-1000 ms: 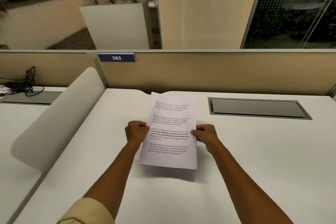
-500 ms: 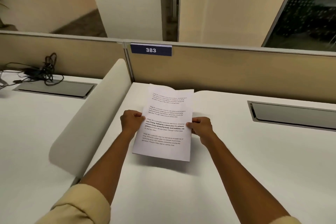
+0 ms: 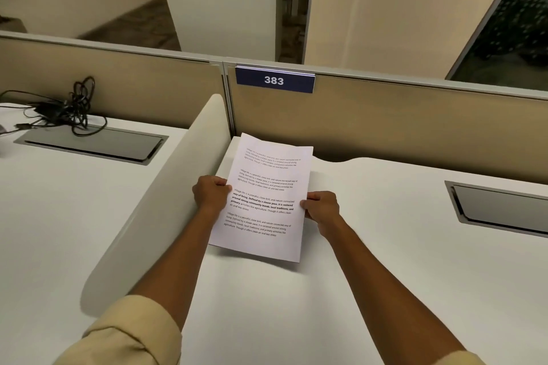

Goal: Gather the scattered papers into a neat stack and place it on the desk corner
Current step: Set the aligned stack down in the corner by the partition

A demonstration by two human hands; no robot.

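Both arms outstretched, left hand [image 3: 211, 193] and right hand [image 3: 321, 207] fingers pinching the paper stack [image 3: 264, 195] edges above the desk [image 3: 370, 290].

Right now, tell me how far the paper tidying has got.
Gathering looks done: no loose sheets show on the desk, and the papers sit as one squared stack. In hand: the left hand and right hand grip its side edges, holding it above the desk by the far left corner. Left: set it down there and let go.
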